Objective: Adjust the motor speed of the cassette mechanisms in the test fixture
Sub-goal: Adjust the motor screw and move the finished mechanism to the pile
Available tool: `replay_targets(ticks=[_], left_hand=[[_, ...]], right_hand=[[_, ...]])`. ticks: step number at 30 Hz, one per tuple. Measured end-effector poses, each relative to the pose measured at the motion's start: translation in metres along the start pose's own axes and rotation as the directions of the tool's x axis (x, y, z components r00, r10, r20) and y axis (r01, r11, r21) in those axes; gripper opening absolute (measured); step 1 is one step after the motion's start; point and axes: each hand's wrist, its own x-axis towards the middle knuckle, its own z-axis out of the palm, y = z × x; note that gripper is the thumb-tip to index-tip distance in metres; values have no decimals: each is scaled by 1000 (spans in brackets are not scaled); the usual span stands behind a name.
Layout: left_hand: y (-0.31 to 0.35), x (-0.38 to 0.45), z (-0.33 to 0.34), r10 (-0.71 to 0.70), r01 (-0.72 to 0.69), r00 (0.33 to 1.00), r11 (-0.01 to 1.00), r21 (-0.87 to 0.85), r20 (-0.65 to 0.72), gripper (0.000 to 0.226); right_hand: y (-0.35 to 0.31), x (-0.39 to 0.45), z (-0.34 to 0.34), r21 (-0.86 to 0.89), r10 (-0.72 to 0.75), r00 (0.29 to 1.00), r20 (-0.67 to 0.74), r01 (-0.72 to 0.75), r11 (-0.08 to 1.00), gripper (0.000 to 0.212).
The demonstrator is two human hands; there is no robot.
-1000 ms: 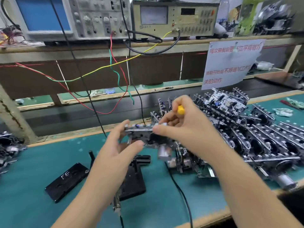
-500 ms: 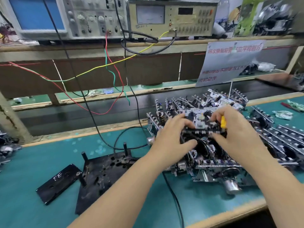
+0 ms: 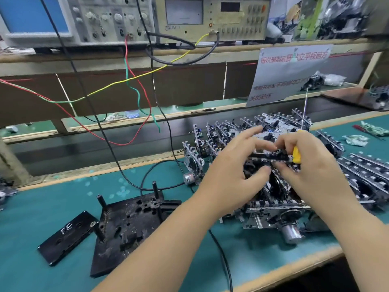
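— Black and bare, that's how the test fixture (image 3: 130, 226) sits at the left of the green bench mat (image 3: 42, 207): pegs up, nothing loaded on it. The black cassette (image 3: 67, 237) marked "FE" lies flat just beside its left edge.

— So where are my hands?

— Both are over at the right, on the pile of cassette mechanisms (image 3: 273, 199). My left hand (image 3: 235, 175) has its thumb and fingers curled round one mechanism (image 3: 267, 159) at the top of the pile, index finger stretched out over it. My right hand (image 3: 311, 169) pinches the same unit from the other side and also keeps the yellow-handled screwdriver (image 3: 296, 153) tucked in its fingers, shaft pointing up and away.

— Which step is that, then?

— I'd judge it the changeover between units: a mechanism being handled at the stack, with no adjusting under way, since the fixture is empty. Whether this unit is being set down or picked up, I can't tell from here.

— And next?

— A mechanism has to go across to the fixture and seat down over the pegs squarely. The black cable (image 3: 221, 249) runs across the mat between pile and fixture, so I'd carry the unit above it. Then the screwdriver tip needs turning down toward the motor's trimmer while I watch the meter (image 3: 212, 17) on the shelf.
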Motion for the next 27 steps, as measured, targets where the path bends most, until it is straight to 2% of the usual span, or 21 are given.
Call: replay_targets(ticks=[2, 5, 7, 12, 17, 19, 22, 27], left_hand=[[10, 9, 5, 16, -17, 1000, 1000, 22, 18, 34], [18, 19, 16, -65, 64, 998, 996, 65, 10, 42], [21, 22, 23, -126, 124, 992, 989, 85, 17, 50], [30, 30, 45, -121, 112, 985, 991, 78, 123, 71], [40, 49, 53, -77, 82, 987, 996, -27, 138, 70], [38, 52, 54, -80, 83, 986, 996, -21, 144, 68], [30, 54, 57, -147, 143, 962, 989, 34, 230, 66], [18, 54, 68, -217, 214, 938, 976, 41, 270, 65]], right_hand=[[-2, 1, -5, 6, -7, 1000, -24, 7, 1000, 63], [-4, 5, -16, -14, -3, 997, -80, 2, 1000, 52], [-3, 8, -28, 44, 63, 987, -147, -57, 997, 47], [5, 13, -50, 225, 231, 926, -299, -167, 960, 43], [32, 25, -72, 307, 329, 864, -380, -217, 927, 37], [46, 34, -83, 352, 408, 811, -419, -269, 897, 34], [63, 49, -93, 383, 496, 747, -443, -342, 858, 35], [76, 64, -82, 267, 515, 754, -408, -441, 857, 38]])
